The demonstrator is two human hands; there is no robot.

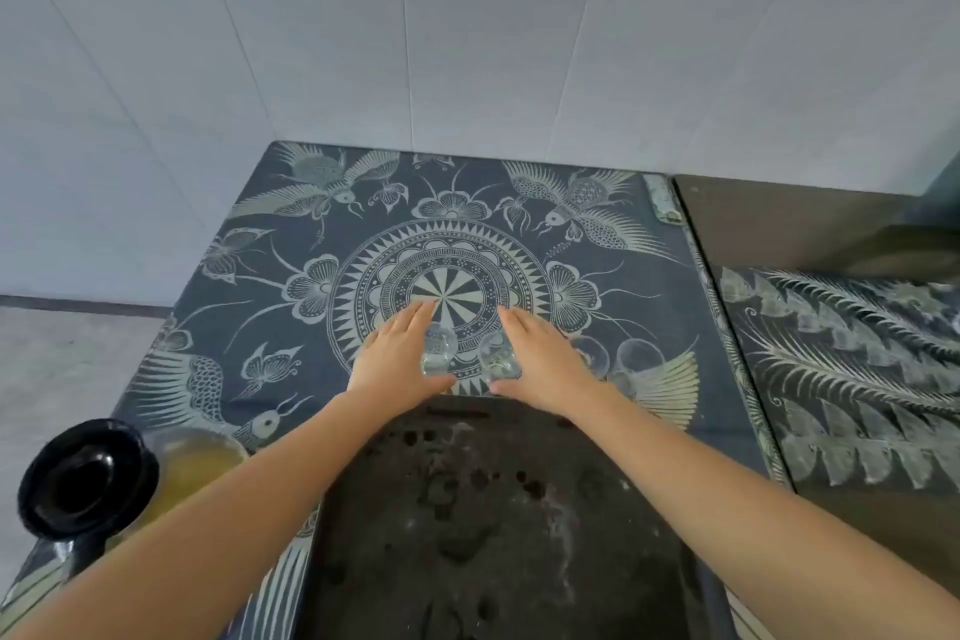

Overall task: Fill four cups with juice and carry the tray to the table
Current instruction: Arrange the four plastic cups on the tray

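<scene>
I reckon I'm gathering cups: left hand [400,360] grips one cup [438,354], right hand [543,360] a second cup [500,360]; next, both onto the tray [493,525].

Cups [439,351] stand on the cloth [291,379] behind the tray [493,509]; jug [192,463] left of it

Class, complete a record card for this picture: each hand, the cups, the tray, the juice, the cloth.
left hand: grips left cup between fingers and thumb
right hand: grips right cup the same way
other cups: two, empty, on the cloth right of the right hand
tray: dark, nearest the person, no cups on it
juice jug: lower left, black top, holds juice
cloth: blue, bird and flower pattern
</scene>
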